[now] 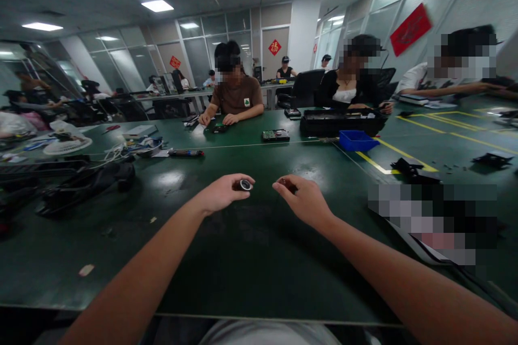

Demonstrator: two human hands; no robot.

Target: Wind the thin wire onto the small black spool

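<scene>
My left hand [222,192] is held above the green table [251,259], fingers closed round a small round black part with a silvery ring face [244,185]. My right hand [304,200] hovers a short way to its right, fingers pinched on a small dark piece [288,184] that I cannot make out. The two hands are close together but apart, both raised over the middle of the table in front of me.
A blue bin [356,140] and a long black case [340,121] lie far right; a circuit board [275,135] and a pen-like tool [186,153] lie further back. Black bags [87,180] sit left, black parts [408,170] right. Other people sit across the table.
</scene>
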